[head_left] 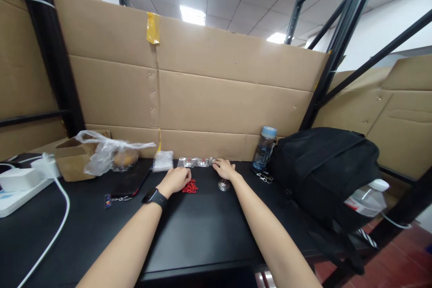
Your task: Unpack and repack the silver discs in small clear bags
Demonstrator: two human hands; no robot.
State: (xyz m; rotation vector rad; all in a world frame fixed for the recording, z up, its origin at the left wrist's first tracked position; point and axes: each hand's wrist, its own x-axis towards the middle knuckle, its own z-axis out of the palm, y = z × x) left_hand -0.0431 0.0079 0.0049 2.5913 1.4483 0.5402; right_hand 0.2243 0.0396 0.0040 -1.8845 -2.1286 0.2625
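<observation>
Several red strings lie piled on the black table, against the curled left hand. The right hand, well apart, reaches the right end of the clear packets, beyond a shiny metal item. Whether either hand grips anything, I cannot tell.

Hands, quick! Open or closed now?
Left hand: curled by tangled red cords; grip can't be told.
Right hand: loosely bent near clear plastic packets; grip unclear.

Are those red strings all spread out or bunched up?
Bunched up: the red strings lie in one small tangled heap by the left hand.
</observation>
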